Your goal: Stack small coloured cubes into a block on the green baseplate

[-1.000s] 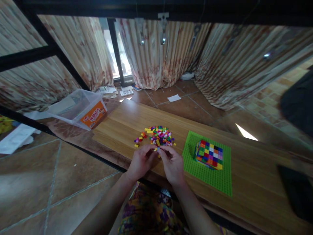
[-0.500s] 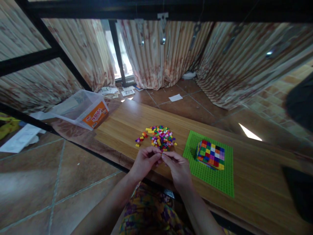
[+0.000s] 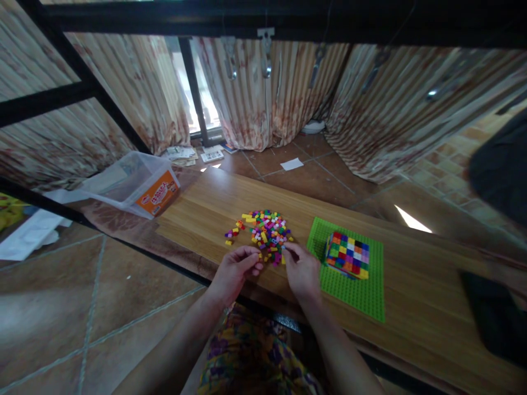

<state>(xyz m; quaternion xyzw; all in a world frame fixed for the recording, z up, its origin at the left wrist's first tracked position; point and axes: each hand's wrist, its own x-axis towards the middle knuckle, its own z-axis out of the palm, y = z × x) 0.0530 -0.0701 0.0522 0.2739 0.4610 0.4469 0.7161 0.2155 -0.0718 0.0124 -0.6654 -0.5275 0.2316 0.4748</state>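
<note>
Left hand (image 3: 234,274) pinches a yellow brick (image 3: 260,256). Right hand (image 3: 303,271) is beside the brick pile (image 3: 269,226); its grip is unclear.

A small yellow plastic brick (image 3: 260,256) is pinched in the left hand's grip (image 3: 234,271). Small rectangular plastic bricks (image 3: 269,227) in mixed bright colours lie loose, heaped on the wooden worktop (image 3: 218,195), with several spread left of the heap.
</note>
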